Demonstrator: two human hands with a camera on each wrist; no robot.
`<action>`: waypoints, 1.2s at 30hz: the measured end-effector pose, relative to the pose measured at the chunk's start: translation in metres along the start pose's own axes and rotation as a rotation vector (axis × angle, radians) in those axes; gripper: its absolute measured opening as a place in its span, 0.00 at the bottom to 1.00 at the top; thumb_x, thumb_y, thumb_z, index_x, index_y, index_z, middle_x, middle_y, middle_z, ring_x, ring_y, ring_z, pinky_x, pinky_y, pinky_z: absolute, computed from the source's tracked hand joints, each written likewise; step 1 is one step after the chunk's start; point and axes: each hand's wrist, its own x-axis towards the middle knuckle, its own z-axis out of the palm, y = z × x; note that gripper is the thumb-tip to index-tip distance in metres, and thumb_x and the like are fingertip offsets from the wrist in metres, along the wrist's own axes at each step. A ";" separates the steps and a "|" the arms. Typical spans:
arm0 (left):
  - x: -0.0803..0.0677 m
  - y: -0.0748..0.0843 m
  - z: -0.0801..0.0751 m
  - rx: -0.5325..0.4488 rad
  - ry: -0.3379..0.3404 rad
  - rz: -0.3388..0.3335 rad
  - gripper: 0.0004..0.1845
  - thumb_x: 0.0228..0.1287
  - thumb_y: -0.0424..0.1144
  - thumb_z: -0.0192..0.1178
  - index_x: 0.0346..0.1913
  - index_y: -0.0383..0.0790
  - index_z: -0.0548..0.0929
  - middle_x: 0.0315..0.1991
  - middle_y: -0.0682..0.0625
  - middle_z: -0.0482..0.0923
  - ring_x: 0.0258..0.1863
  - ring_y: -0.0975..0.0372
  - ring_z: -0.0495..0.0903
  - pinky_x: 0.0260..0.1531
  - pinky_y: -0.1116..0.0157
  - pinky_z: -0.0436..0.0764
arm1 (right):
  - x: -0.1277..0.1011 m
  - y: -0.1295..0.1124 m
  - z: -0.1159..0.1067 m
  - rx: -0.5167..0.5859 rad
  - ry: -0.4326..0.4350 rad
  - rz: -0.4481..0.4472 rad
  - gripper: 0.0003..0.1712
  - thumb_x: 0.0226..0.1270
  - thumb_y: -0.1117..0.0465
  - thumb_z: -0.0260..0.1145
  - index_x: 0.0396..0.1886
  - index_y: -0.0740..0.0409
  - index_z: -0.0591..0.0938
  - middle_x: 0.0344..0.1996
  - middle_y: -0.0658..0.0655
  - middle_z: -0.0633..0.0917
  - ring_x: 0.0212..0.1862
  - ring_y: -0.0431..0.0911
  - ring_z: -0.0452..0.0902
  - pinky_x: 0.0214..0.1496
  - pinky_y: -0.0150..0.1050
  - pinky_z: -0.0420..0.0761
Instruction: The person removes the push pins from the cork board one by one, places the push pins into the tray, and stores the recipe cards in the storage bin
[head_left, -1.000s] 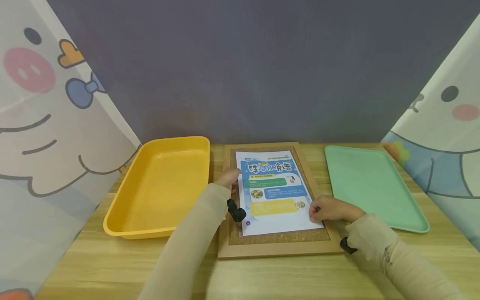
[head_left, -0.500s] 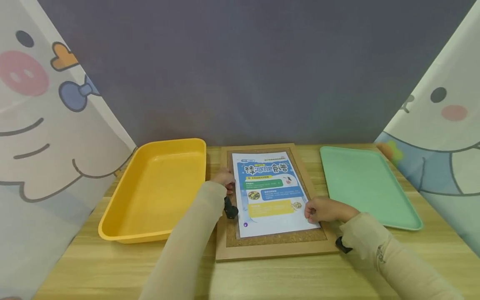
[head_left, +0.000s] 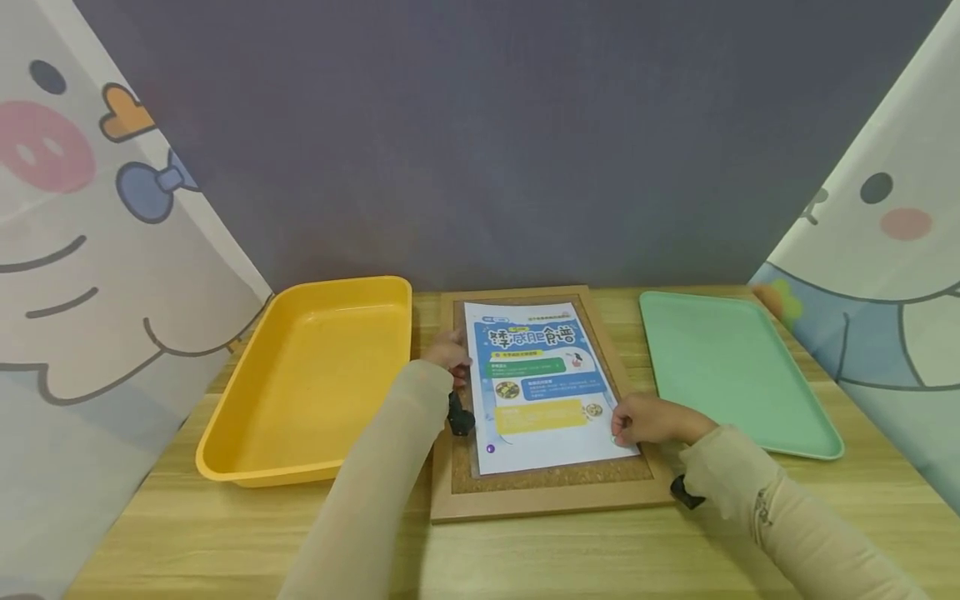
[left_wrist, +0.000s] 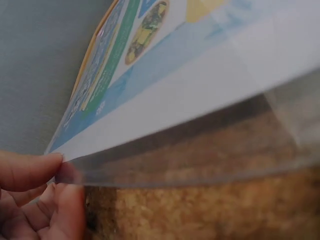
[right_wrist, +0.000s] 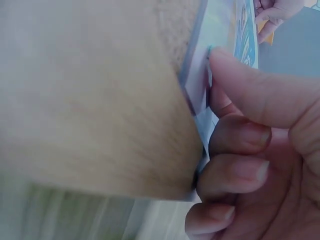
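Note:
A printed poster (head_left: 551, 450) with blue, green and yellow panels lies over a cork board (head_left: 555, 475) with a wooden frame. A clear plastic sleeve (left_wrist: 200, 145) extends past the white paper. My left hand (head_left: 447, 357) is at the poster's left side; its thumb and finger pinch the sleeve's edge, close over the cork. At the lower right, my right hand (head_left: 648, 418) pinches the poster's edge between thumb and forefinger, its other fingers curled by the frame. A tiny teal spot (right_wrist: 210, 49) shows at the thumb tip; what it is, I cannot tell.
A deep yellow tray (head_left: 337, 367) stands left of the board, close to my left forearm. On the right lies a shallow green tray (head_left: 742, 375). Everything rests on a wooden table (head_left: 525, 558), with a dark wall (head_left: 517, 150) behind.
My left fingers have slid slightly down and outward along the poster's left edge. The right hand stays at the lower right. The whole head view has shifted a little.

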 end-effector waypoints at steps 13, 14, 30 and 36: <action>0.005 0.000 0.004 0.012 0.013 -0.010 0.38 0.65 0.28 0.60 0.75 0.56 0.62 0.48 0.39 0.77 0.30 0.53 0.73 0.26 0.65 0.79 | -0.003 0.007 -0.003 0.127 -0.057 -0.052 0.06 0.57 0.69 0.67 0.23 0.61 0.80 0.23 0.47 0.76 0.28 0.40 0.68 0.31 0.31 0.71; 0.005 -0.001 0.003 0.014 0.013 -0.010 0.38 0.65 0.28 0.59 0.75 0.56 0.62 0.49 0.39 0.77 0.29 0.53 0.73 0.26 0.65 0.79 | -0.003 0.008 -0.004 0.134 -0.062 -0.063 0.06 0.57 0.68 0.67 0.23 0.61 0.80 0.23 0.46 0.76 0.28 0.40 0.68 0.31 0.31 0.71; 0.007 -0.002 0.004 0.038 0.019 -0.024 0.41 0.65 0.27 0.59 0.76 0.55 0.57 0.46 0.39 0.74 0.27 0.54 0.71 0.24 0.65 0.78 | 0.002 0.021 -0.019 0.166 0.035 -0.153 0.05 0.62 0.67 0.65 0.27 0.62 0.79 0.23 0.46 0.74 0.25 0.37 0.64 0.29 0.31 0.66; 0.002 0.000 0.002 0.079 -0.024 0.011 0.41 0.65 0.25 0.58 0.77 0.52 0.55 0.44 0.38 0.74 0.29 0.54 0.72 0.23 0.65 0.80 | 0.003 0.032 -0.025 0.182 0.086 -0.139 0.05 0.64 0.66 0.64 0.29 0.63 0.79 0.20 0.46 0.71 0.23 0.36 0.62 0.27 0.31 0.65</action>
